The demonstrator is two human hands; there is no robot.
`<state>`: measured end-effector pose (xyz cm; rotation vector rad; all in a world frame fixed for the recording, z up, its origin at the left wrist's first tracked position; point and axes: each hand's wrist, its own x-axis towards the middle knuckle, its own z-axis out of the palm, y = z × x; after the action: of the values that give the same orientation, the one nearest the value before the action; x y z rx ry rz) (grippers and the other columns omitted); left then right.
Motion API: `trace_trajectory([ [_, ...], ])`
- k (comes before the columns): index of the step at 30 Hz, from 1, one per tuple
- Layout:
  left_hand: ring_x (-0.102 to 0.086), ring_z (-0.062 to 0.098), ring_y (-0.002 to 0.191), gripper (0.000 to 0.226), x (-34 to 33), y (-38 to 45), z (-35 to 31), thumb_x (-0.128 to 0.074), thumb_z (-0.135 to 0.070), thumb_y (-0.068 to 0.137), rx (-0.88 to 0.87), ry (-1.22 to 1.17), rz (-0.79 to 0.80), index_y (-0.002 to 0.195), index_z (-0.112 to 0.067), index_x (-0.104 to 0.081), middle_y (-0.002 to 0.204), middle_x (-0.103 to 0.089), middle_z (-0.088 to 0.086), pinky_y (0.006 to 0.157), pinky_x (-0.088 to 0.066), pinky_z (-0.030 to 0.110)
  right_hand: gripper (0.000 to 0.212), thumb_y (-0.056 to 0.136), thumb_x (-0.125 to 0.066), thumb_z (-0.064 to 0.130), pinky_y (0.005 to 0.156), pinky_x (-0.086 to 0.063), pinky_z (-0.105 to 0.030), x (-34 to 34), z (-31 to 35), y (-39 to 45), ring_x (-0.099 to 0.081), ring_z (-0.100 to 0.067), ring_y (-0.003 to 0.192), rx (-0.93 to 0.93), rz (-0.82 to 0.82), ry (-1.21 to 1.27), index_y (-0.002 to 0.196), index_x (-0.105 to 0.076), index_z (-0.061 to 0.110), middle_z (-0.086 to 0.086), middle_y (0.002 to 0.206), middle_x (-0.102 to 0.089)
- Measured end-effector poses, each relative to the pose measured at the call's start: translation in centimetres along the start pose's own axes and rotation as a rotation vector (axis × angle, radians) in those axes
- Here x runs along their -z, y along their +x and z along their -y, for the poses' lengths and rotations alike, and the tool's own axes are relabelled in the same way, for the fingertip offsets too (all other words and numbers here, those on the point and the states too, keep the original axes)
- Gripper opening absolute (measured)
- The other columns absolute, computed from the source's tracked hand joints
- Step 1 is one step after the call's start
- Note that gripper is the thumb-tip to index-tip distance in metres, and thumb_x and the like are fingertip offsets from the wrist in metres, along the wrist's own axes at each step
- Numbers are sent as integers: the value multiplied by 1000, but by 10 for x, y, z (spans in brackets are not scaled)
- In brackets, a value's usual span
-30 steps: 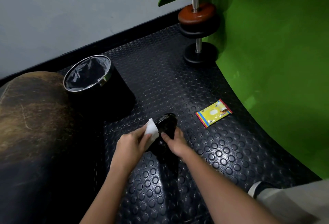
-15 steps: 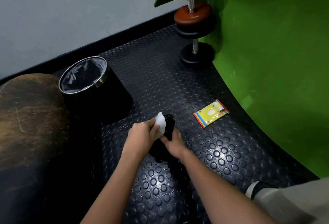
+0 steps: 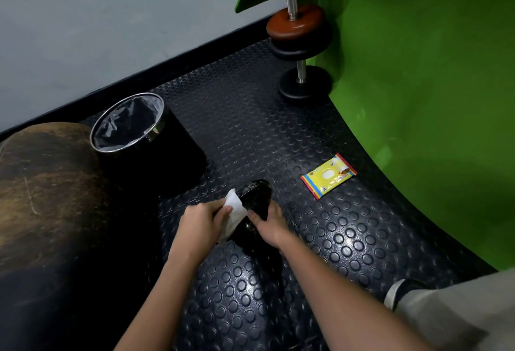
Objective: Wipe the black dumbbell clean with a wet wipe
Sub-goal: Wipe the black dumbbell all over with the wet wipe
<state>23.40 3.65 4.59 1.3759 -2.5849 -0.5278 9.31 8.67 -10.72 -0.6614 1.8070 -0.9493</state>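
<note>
A shiny black dumbbell [image 3: 256, 196] lies on the studded black floor mat, its far head showing and the rest hidden under my hands. My left hand [image 3: 202, 225] pinches a folded white wet wipe [image 3: 234, 211] and presses it against the dumbbell's left side. My right hand [image 3: 269, 223] grips the dumbbell from the right, fingers curled over its middle.
A black bin with a clear liner [image 3: 133, 127] stands to the left. A yellow wet-wipe pack [image 3: 328, 176] lies on the mat to the right. A plate-loaded dumbbell [image 3: 301, 38] stands upright by the green wall [image 3: 432, 85]. A brown padded object [image 3: 41, 183] fills the left side.
My left hand slid the wipe over the dumbbell's head, then back to its left side. My right hand kept its grip.
</note>
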Motion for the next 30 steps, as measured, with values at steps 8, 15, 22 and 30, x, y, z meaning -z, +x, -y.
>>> trace_trajectory([
  [8, -65, 24, 78, 23, -12, 24, -28, -53, -35, 97, -21, 32, 36, 105, -27, -74, 75, -71, 2, 69, -49, 33, 84, 90, -60, 54, 122, -22, -41, -3, -4, 0, -21, -26, 150, 12, -1, 57, 156, -21, 20, -5, 163, -16],
  [15, -68, 22, 81, 28, -10, 24, -30, -56, -34, 97, -37, -4, 22, 121, -32, -70, 84, -75, 4, 72, -52, 33, 86, 91, -58, 56, 122, -20, -42, -3, -5, 0, -18, -25, 150, 12, 11, 58, 158, -17, 20, -2, 164, -11],
  [22, -65, 7, 66, 22, 1, 3, -3, -58, -35, 97, 4, -35, -8, 111, -33, -75, 70, -73, -3, 66, -54, 33, 87, 93, -57, 53, 123, -18, -41, -2, -3, 2, -15, -26, 152, -21, 8, 37, 159, -12, 18, 0, 166, -5],
  [30, -62, 22, 63, 37, 0, 15, -5, -54, -34, 99, 106, -34, 45, 78, -9, -71, 61, -65, 6, 58, -47, 31, 87, 93, -57, 54, 123, -18, -43, -3, -3, 2, -14, -26, 152, -4, 2, 62, 159, -12, 20, 1, 166, -6],
])
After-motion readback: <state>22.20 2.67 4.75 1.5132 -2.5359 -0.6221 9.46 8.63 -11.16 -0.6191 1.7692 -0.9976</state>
